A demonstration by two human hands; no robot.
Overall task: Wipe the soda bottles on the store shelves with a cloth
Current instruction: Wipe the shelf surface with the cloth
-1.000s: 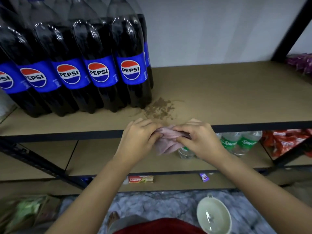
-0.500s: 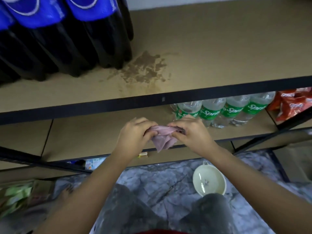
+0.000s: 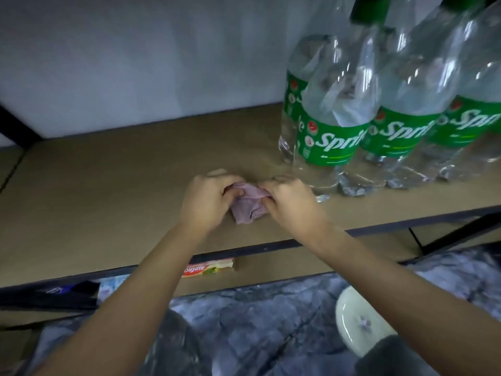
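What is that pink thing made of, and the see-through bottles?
The pink cloth looks like soft matte fabric: it bunches into folds between both hands. The Sprite bottles look like clear glossy plastic, with bright glints, ridged bases and green labels, probably printed film.

Soft, crumpled pink cloth (image 3: 248, 203), glossy clear plastic Sprite bottles (image 3: 336, 126) with shiny green labels, matt brown board shelf (image 3: 108, 185), dark metal shelf edge (image 3: 271, 248)

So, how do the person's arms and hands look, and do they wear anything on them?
Both arms are bare to the edge of the picture: no sleeves show. The left hand and right hand wear no gloves, and I see no rings, watch or bracelet.
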